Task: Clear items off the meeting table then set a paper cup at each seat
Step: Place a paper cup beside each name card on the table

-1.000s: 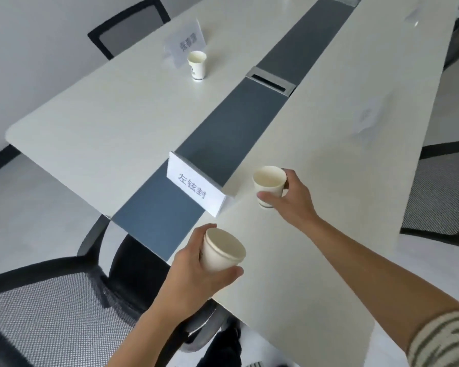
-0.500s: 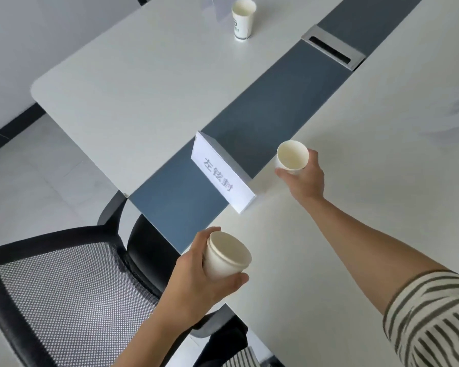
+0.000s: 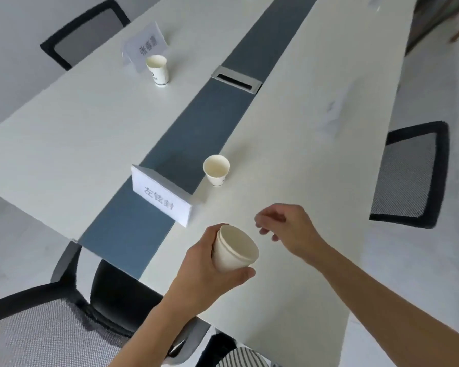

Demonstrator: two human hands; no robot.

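My left hand (image 3: 204, 271) grips a stack of nested white paper cups (image 3: 233, 251), tilted, above the near end of the long white meeting table (image 3: 64, 144). My right hand (image 3: 289, 229) hovers empty just right of the stack, fingers loosely curled and apart. A single paper cup (image 3: 216, 169) stands upright on the table beyond my right hand, beside the near name card (image 3: 161, 198). Another paper cup (image 3: 158, 69) stands by the far name card (image 3: 145, 46) on the left side.
A dark blue strip (image 3: 191, 139) runs down the table's middle with a metal cable hatch (image 3: 236, 79). Mesh office chairs stand at the near left (image 3: 37, 329), far left (image 3: 82, 33) and right (image 3: 408, 176). A faint card (image 3: 331, 112) lies on the right side.
My right hand has let go of the cup beside the near name card and drawn back toward the stack. The cup now stands alone on the table.
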